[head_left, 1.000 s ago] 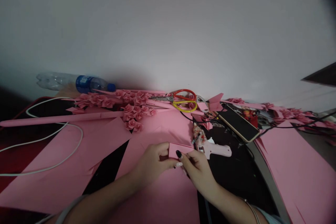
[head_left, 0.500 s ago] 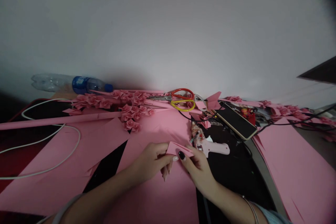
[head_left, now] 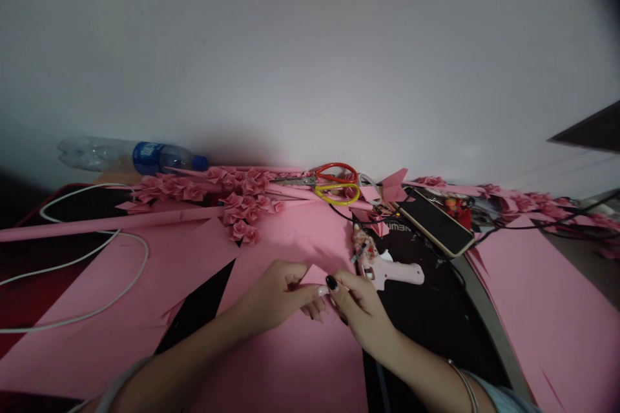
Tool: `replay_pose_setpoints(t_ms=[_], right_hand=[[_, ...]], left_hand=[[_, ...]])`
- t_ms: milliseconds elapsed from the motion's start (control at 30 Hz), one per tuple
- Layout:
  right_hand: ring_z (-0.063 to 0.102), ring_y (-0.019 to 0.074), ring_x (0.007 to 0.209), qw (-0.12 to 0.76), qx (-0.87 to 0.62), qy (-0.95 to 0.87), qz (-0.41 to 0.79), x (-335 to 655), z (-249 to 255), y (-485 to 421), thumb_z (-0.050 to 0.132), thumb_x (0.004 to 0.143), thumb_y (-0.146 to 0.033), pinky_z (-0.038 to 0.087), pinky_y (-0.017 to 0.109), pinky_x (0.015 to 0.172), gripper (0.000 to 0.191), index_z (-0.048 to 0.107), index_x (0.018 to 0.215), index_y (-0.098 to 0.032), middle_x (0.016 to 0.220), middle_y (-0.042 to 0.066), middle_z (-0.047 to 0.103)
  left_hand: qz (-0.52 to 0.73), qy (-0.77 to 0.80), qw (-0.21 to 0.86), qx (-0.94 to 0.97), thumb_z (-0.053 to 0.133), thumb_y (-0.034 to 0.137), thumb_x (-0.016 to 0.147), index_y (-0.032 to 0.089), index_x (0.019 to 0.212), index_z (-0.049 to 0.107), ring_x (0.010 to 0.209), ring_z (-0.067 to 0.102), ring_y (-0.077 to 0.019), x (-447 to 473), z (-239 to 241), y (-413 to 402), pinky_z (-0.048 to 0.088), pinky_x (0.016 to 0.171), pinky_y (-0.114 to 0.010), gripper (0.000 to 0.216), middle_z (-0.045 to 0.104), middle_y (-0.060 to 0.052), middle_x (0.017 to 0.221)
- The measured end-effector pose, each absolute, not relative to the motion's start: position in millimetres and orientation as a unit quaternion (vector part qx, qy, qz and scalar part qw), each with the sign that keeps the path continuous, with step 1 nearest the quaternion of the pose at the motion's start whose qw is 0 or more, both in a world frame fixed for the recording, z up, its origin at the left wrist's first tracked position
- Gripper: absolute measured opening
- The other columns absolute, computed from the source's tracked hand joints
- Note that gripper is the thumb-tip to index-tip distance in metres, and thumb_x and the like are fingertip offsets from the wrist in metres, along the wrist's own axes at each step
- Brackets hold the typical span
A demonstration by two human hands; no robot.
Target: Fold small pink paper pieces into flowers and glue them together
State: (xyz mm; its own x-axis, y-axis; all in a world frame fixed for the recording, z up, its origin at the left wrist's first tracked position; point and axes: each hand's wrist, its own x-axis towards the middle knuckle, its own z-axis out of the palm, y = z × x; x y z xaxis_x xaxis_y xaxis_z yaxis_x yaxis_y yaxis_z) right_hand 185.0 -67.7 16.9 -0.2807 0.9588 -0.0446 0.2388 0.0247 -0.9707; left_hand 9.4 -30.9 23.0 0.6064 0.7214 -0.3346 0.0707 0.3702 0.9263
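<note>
Fingers: both my left hand (head_left: 276, 297) and right hand (head_left: 361, 310) pinched one small pink paper piece (head_left: 314, 275), low over the pink sheet (head_left: 290, 361).
Done: a cluster of paper roses (head_left: 242, 203) lay finished by the wall.
Left: this piece looked only partly folded.
Nearby: glue gun (head_left: 392, 271), scissors (head_left: 334, 184).

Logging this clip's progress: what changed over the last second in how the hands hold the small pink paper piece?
The pink paper piece, first a flat rectangle between both hands, has been folded smaller; only a small triangle shows now. The left hand and right hand closed in over it and kept hold. Glue gun, scissors, phone and bottle stayed put.
</note>
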Motion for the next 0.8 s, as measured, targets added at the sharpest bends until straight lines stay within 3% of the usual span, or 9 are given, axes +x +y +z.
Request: replay_pose_setpoints(t_ms=[467,800], right_hand=[[0.029,0.0084,0.048,0.285,-0.436,-0.720,0.458,183.5,17.4,-67.0,0.049,0.090,-0.017,0.021,0.023,0.048,0.036,0.034,0.058,-0.021,0.052,-0.008,0.029],[0.027,0.0083,0.047,0.300,-0.405,-0.680,0.532,183.6,11.4,-69.8,0.043,0.100,-0.046,0.021,0.023,0.046,0.050,0.031,0.058,-0.021,0.053,-0.007,0.027]], left_hand=[[0.130,0.305,0.738,0.587,0.051,0.010,0.082,0.017,0.058,0.070,0.047,0.065,-0.0153,1.8,31.8,-37.6,0.050,0.052,-0.023,0.031,0.070,0.000,0.053],[0.040,0.290,0.736,0.610,0.046,0.007,0.079,0.016,0.055,0.066,0.050,0.065,-0.0145,3.4,27.5,-33.2,0.050,0.054,-0.022,0.032,0.070,-0.002,0.055]])
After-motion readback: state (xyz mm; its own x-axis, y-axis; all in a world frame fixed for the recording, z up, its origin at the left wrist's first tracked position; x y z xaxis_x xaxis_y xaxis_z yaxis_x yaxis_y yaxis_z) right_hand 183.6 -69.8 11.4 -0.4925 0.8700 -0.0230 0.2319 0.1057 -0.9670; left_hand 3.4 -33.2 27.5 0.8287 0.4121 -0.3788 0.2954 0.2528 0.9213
